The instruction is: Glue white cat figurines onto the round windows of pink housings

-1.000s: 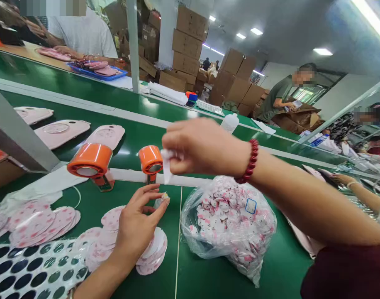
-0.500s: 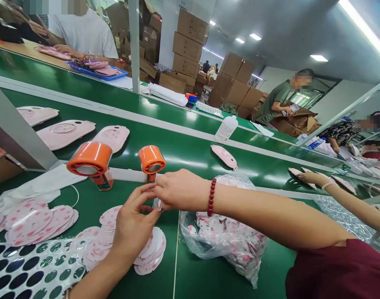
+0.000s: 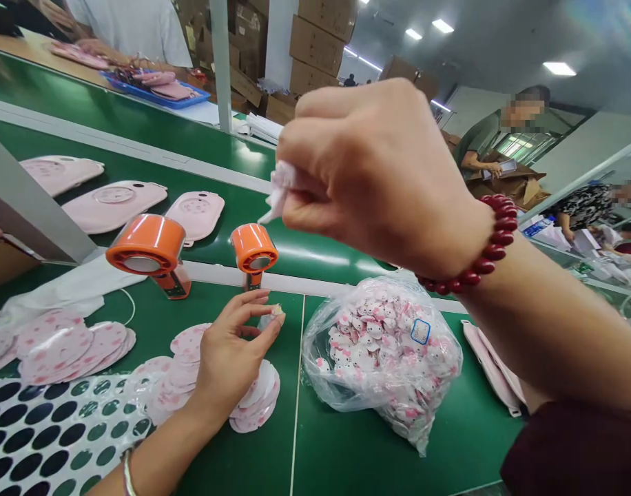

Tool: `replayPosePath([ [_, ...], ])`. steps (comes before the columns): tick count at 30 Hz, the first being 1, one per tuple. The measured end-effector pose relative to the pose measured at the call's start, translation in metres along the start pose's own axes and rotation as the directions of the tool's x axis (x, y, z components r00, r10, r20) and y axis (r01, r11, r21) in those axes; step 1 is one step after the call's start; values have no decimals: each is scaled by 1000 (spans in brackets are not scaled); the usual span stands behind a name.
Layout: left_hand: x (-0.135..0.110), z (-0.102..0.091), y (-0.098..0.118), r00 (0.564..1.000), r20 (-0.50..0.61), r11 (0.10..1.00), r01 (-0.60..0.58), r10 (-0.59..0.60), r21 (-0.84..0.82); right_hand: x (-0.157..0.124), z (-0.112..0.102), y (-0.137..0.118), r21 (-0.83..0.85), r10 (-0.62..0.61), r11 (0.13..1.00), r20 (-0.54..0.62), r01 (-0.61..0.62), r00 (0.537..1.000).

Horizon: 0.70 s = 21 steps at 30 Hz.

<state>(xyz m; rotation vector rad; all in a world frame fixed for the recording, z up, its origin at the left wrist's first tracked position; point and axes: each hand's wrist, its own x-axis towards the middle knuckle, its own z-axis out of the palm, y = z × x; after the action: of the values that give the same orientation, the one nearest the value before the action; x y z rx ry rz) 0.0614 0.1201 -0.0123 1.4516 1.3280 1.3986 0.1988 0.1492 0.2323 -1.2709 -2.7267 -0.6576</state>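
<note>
My left hand (image 3: 233,344) is over the green bench, its thumb and fingertips pinching a small translucent piece (image 3: 273,314) with a pale yellowish top; its exact kind is unclear. Raised in front of the camera, my right hand (image 3: 367,165) is closed round a crumpled white cloth or tissue (image 3: 284,184). Below that hand lies a clear plastic bag (image 3: 315,393) full of small white-and-pink cat-face pieces (image 3: 372,327). Round pink-patterned discs (image 3: 256,406) are piled beside my left hand, with more discs (image 3: 62,348) farther left.
Two orange round-headed devices with handles (image 3: 147,241) stand near the belt edge. Pink flat panels (image 3: 116,207) lie on the green belt (image 3: 315,255). A sheet with oval holes (image 3: 52,434) covers the front left. More pink panels (image 3: 494,368) rest at right. Co-workers are beyond.
My right hand has come away from my left, up and toward the camera, with the white cloth or tissue in it. A pair of pink panels now shows on the bench at right.
</note>
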Motion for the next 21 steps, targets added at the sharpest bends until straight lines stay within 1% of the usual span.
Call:
replayPosePath([
  [1, 0, 0, 1, 1000, -4, 1000, 11, -11, -1, -1, -2, 3, -18, 7, 1000, 12, -6, 1000],
  [2, 0, -1, 1, 1000, -8, 1000, 21, -21, 0, -4, 2, 5, 2, -10, 1000, 43, 10, 999],
  [3, 0, -2, 2, 1000, -15, 1000, 28, -28, 1, -9, 13, 6, 76, -43, 996, 83, 37, 996],
  [4, 0, -2, 2, 999, -18, 1000, 31, -31, 3, -14, 28, 6, 179, -60, 983, 118, 38, 991],
  [6, 1, -3, 3, 999, -16, 1000, 30, -30, 2, -26, 64, 5, 364, -45, 931, 180, -24, 983],
  [7, 1, -4, 3, 1000, -13, 1000, 27, -27, 1, -31, 81, 3, 427, -43, 903, 207, -51, 978],
  [9, 2, -4, 2, 1000, -5, 1000, 19, -19, 5, -40, 109, -4, 492, -61, 868, 230, -62, 971],
  [11, 3, -5, 2, 1000, -2, 1000, 9, -9, 17, -43, 124, -14, 499, -85, 866, 220, -38, 972],
  [13, 3, -6, 2, 1000, -5, 1000, 3, -2, 32, -42, 132, -23, 492, -99, 870, 208, -17, 973],
  [16, 3, -7, 1, 1000, -3, 999, -8, 8, 50, -37, 135, -33, 466, -132, 884, 195, 26, 972],
  [21, 2, -7, -1, 999, 3, 998, -35, 35, 60, -29, 125, -42, 388, -188, 917, 212, 94, 959],
])
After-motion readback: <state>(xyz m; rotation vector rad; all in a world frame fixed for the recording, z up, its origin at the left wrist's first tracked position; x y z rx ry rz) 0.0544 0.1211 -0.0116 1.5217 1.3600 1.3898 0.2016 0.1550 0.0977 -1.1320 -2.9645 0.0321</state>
